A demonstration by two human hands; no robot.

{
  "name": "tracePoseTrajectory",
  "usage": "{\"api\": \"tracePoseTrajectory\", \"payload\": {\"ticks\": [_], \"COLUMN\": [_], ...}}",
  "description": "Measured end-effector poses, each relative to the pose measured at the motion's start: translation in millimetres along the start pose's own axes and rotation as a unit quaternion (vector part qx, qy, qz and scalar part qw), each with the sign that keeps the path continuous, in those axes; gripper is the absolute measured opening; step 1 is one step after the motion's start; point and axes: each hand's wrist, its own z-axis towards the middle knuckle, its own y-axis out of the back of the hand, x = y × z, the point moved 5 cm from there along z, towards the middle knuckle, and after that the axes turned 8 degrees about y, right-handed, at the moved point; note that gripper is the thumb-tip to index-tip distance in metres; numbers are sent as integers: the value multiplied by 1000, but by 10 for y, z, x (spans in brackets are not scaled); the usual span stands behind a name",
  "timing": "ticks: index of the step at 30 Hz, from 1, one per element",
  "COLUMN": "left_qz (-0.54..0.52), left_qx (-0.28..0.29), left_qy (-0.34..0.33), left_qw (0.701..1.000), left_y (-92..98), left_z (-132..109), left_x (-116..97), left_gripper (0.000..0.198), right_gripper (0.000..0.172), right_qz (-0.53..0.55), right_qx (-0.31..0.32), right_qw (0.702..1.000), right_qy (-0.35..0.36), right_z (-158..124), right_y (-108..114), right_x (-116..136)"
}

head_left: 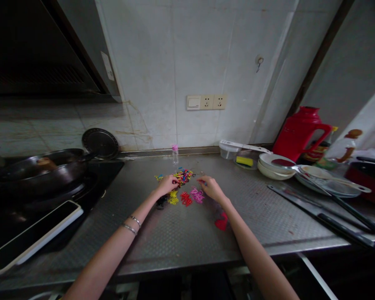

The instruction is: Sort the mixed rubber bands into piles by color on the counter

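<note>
A mixed heap of small coloured pieces (pixel 183 175) lies on the steel counter (pixel 187 233). In front of it sit small sorted heaps: yellow (pixel 173 198), red (pixel 185 198) and pink (pixel 197 195). My left hand (pixel 168 183) rests at the mixed heap's left edge, fingers curled in a pinch on pieces too small to name. My right hand (pixel 210 186) lies just right of the heap, fingertips pinched by the pink pieces. A red piece (pixel 221 223) lies beside my right forearm. A small clear bottle with a pink cap (pixel 175 153) stands behind the heap.
A dark wok (pixel 40 168) sits on the stove at left, a round lid (pixel 100 143) against the wall, a phone (pixel 34 233) near the front edge. At right are white bowls (pixel 273 166), a red thermos jug (pixel 300 131), knives (pixel 321 214) and a clear container (pixel 229 150).
</note>
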Motion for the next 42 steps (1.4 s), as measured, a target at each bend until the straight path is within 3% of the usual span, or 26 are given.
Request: {"api": "tracePoseTrajectory", "payload": {"ticks": [16,42], "left_qz": [72,31], "left_qx": [-12,3], "left_qy": [-19,-49], "left_qw": [997,998], "left_y": [20,50], "left_z": [4,38], "left_x": [-174,-93], "left_gripper": [16,17], "right_gripper": [29,29], "right_qz": [-32,-21], "right_qx": [23,31], "right_qw": [999,999], "right_qy": [-7,-3], "right_z": [-11,-13], "right_y": [31,51], "right_x": [-156,-126]}}
